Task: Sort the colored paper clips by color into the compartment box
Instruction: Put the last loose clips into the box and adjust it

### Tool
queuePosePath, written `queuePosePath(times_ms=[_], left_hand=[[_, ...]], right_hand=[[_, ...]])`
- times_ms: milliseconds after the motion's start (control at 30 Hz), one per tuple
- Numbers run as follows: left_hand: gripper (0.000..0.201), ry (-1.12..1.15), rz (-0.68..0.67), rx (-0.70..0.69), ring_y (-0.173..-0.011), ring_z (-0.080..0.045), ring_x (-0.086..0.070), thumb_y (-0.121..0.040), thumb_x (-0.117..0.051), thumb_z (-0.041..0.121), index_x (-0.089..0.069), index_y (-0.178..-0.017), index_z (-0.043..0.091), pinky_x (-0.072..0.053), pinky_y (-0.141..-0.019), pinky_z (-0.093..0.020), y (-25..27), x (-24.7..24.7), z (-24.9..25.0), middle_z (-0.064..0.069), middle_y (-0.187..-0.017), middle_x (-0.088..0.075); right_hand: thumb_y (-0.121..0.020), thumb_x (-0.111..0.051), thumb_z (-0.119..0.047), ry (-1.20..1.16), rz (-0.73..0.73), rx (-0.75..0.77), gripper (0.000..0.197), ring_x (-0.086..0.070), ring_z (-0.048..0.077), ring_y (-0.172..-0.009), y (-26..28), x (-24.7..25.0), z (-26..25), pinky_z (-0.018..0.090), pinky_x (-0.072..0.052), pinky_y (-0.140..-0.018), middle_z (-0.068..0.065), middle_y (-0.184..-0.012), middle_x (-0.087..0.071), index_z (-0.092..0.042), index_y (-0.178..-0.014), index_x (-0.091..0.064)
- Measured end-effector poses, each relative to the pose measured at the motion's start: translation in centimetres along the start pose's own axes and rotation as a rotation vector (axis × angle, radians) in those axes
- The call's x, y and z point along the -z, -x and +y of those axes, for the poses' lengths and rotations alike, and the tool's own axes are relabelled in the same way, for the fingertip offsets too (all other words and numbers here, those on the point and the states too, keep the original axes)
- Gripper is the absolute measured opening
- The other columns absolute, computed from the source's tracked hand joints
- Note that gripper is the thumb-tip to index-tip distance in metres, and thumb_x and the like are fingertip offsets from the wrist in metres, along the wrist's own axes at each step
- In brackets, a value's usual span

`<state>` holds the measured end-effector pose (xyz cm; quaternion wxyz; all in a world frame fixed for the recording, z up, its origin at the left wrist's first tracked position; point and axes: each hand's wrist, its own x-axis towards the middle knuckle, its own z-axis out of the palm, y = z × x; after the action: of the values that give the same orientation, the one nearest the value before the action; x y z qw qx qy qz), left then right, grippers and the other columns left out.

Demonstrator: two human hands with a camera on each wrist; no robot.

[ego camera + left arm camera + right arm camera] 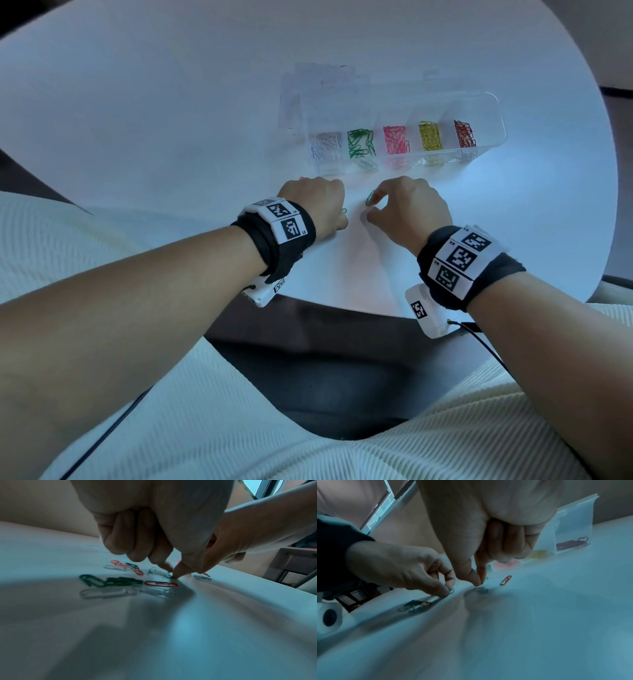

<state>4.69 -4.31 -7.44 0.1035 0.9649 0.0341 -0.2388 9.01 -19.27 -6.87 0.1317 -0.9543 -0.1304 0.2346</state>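
From the head view, the clear compartment box stood far on the white worktop, holding sorted clips. The left hand and right hand were just near of it, the right pinching a green clip. In the left wrist view, the left thumb and forefinger pinched a second green clip beside loose clips. In the right wrist view, a red clip lay to the right.

White worktop, clear compartment box with white, green, pink, yellow and red paper clips, black wristbands with black-and-white square markers, cream ribbed clothing.
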Motion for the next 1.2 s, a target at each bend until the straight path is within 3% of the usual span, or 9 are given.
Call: queuePosePath(times_ms=[133,300,433,533,667,900,1033,1100,1200], left_hand=[[0.021,0.042,-0.019,-0.003,-0.080,-0.029,-0.060,-0.085,-0.050,0.029,-0.058,-0.096,0.013,-0.047,-0.084,-0.037,0.2,-0.1,0.0,-0.005,-0.087,-0.064],[0.025,0.098,-0.061,0.016,-0.073,-0.028,-0.047,-0.091,-0.035,0.036,-0.046,-0.078,0.018,-0.036,-0.067,-0.033,0.9,0.6,0.1,-0.004,-0.078,-0.048],[0.035,0.570,-0.083,0.049,-0.052,-0.021,-0.032,-0.087,-0.041,0.020,-0.030,-0.054,0.017,-0.023,-0.050,-0.027,0.8,2.1,0.9,0.000,-0.056,-0.036],[0.029,0.992,-0.201,0.123,-0.039,-0.017,-0.029,-0.077,-0.044,0.005,-0.031,-0.053,0.014,-0.022,-0.046,-0.020,1.0,3.3,1.5,-0.002,-0.048,-0.031],[0.017,1.350,-0.250,0.111,-0.038,-0.013,-0.021,-0.052,-0.035,0.006,-0.021,-0.053,0.016,-0.018,-0.048,-0.015,2.0,4.5,1.9,0.001,-0.041,-0.022],[0.023,1.415,-0.180,0.104,-0.048,-0.013,-0.009,-0.074,-0.030,0.001,-0.027,-0.061,0.019,-0.012,-0.047,-0.017,1.9,5.3,1.9,0.002,-0.040,-0.024],[0.022,1.292,-0.174,0.242,-0.049,-0.016,-0.009,-0.078,-0.044,0.022,-0.033,-0.059,0.019,-0.012,-0.046,-0.018,1.6,6.2,2.0,0.002,-0.049,-0.021],[0.033,1.177,-0.154,0.281,-0.047,-0.016,-0.011,-0.080,-0.048,0.032,-0.030,-0.055,0.021,-0.012,-0.048,-0.021,1.4,6.5,1.9,0.001,-0.052,-0.021],[0.031,1.154,-0.085,0.316,-0.048,-0.017,-0.011,-0.082,-0.048,0.026,-0.028,-0.060,0.021,-0.012,-0.050,-0.025,0.6,7.0,1.5,0.000,-0.055,-0.021]], right_hand=[[-0.084,-0.066,-0.036,0.020,0.017,-0.010,0.017,-0.058,0.028,-0.080,-0.1,-0.1,-0.2,0.027,-0.041,-0.066,0.008,-0.092,-0.065,-0.024,-0.096,-0.071],[-0.085,-0.062,-0.027,-0.048,0.063,-0.010,0.018,-0.054,0.023,-0.078,-0.4,0.2,0.3,0.027,-0.040,-0.068,0.001,-0.085,-0.060,-0.026,-0.101,-0.068],[-0.091,-0.060,-0.034,-0.021,0.085,0.084,0.031,-0.063,0.029,-0.093,-0.3,0.0,0.6,0.029,-0.042,-0.072,0.005,-0.097,-0.070,-0.034,-0.121,-0.065],[-0.090,-0.064,-0.037,0.005,0.082,0.064,0.022,-0.063,0.029,-0.087,-0.5,0.2,0.6,0.026,-0.037,-0.066,0.007,-0.098,-0.071,-0.033,-0.110,-0.072],[-0.082,-0.069,-0.035,0.044,0.035,-0.016,0.013,-0.058,0.027,-0.075,-0.8,0.5,0.3,0.028,-0.039,-0.063,0.006,-0.085,-0.063,-0.025,-0.089,-0.073],[-0.077,-0.066,-0.036,0.037,-0.066,-0.102,0.026,-0.054,0.026,-0.063,-0.8,-0.2,0.3,0.024,-0.035,-0.052,0.007,-0.077,-0.061,-0.010,-0.076,-0.060],[-0.077,-0.062,-0.032,0.013,-0.116,-0.081,0.026,-0.044,0.024,-0.055,-0.6,-0.1,0.3,0.022,-0.029,-0.047,0.007,-0.068,-0.053,-0.009,-0.069,-0.054],[-0.075,-0.062,-0.025,-0.138,-0.191,-0.048,0.024,-0.041,0.021,-0.050,-0.4,0.5,0.2,0.022,-0.029,-0.047,0.005,-0.057,-0.048,-0.008,-0.061,-0.052],[-0.073,-0.054,-0.011,-0.725,-0.342,-0.077,0.027,-0.018,0.019,-0.047,0.0,2.4,-0.4,0.024,-0.016,-0.047,0.002,-0.051,-0.026,-0.013,-0.054,-0.035]])
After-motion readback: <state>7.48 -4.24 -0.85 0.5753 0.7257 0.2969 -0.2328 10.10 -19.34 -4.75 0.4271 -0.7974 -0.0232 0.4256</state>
